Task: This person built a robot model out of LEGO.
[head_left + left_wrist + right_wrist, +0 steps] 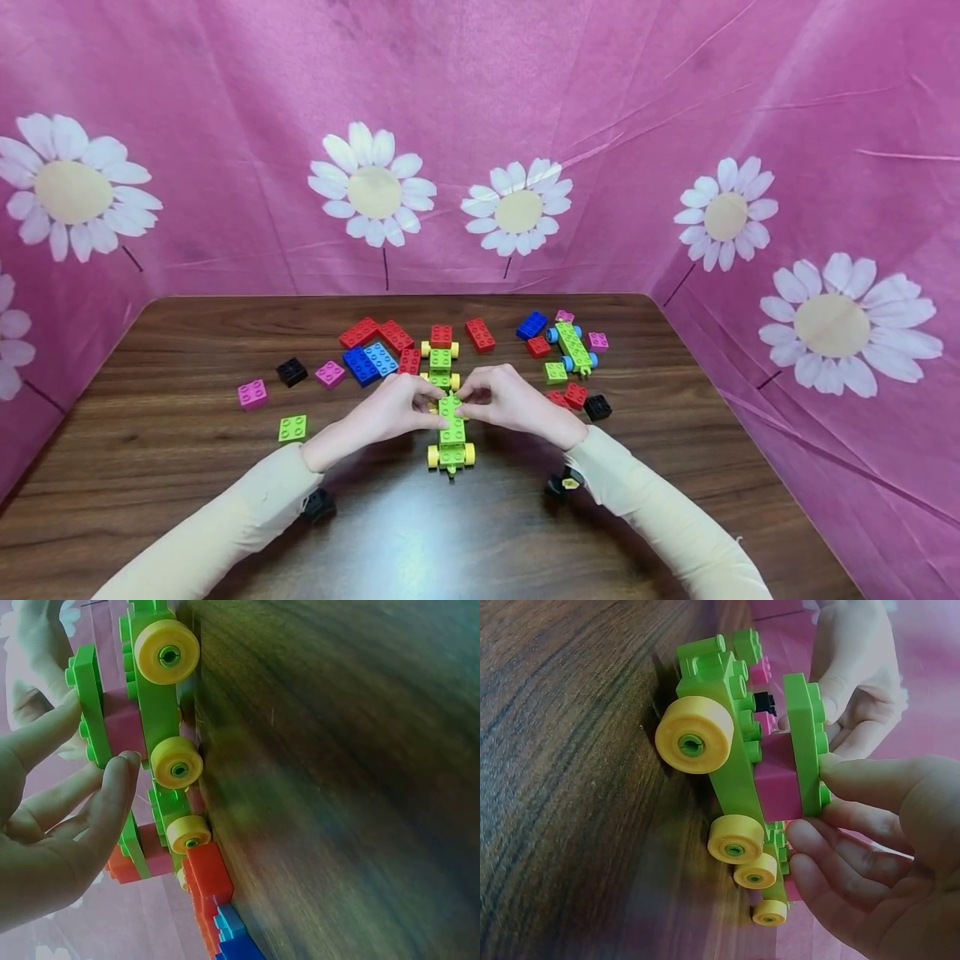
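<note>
In the head view, my left hand [384, 410] and right hand [512, 402] meet over a green toy-brick wagon [452, 457] with yellow wheels. Both pinch a long green brick [802, 742] between thumb and fingers, near its far end. Under that brick sits a pink brick [778, 780], which rests on the wagon's studs in the right wrist view. The left thumb presses the studded face while fingertips reach the pink brick's side in the left wrist view. A second yellow-wheeled wagon [440, 360] stands in line just beyond, bearing a red brick [441, 336].
Red bricks [360, 332], a dark blue brick [362, 367] and a light blue brick [381, 358] lie behind the left hand. Pink, black and green bricks [292, 428] lie further left. At right stands a blue-wheeled green wagon [573, 348] among several loose bricks.
</note>
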Motion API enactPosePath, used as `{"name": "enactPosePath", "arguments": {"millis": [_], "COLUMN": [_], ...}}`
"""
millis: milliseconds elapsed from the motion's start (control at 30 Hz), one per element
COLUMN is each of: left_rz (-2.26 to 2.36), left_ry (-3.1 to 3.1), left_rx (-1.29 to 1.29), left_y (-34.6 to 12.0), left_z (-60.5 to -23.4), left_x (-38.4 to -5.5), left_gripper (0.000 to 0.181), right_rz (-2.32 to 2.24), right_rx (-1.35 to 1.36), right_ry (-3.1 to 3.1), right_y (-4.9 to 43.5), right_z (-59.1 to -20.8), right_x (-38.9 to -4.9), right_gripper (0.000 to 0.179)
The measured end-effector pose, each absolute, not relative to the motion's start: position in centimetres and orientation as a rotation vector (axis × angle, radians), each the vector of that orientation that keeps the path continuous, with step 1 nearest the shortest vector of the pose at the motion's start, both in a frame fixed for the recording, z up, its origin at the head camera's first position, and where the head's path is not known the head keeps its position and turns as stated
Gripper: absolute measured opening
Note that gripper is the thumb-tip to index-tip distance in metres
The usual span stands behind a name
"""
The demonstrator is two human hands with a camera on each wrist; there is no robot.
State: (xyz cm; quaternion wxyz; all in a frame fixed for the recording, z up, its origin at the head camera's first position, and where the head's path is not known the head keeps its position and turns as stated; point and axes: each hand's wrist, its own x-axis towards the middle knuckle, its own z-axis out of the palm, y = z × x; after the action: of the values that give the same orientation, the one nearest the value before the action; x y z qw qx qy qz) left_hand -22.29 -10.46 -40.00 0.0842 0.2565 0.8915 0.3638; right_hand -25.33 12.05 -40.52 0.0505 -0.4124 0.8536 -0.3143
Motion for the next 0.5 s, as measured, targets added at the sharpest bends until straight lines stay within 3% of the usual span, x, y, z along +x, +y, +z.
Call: {"name": "enactPosePath", "arguments": {"millis": [500], "left_rz": [1.097], "left_ry": [2.629], "left_rx": [0.776], "left_y": [-10.61], "left_z": [-40.11], "left_x": [-22.53], "left_gripper": [0.04], "right_rz": [-0.967], "right_rx": [-1.237], "right_ry": [2.599], "right_y": [12.05], "right_z": [-40.48], "right_x": [-25.24], "right_gripper": [0.015]}}
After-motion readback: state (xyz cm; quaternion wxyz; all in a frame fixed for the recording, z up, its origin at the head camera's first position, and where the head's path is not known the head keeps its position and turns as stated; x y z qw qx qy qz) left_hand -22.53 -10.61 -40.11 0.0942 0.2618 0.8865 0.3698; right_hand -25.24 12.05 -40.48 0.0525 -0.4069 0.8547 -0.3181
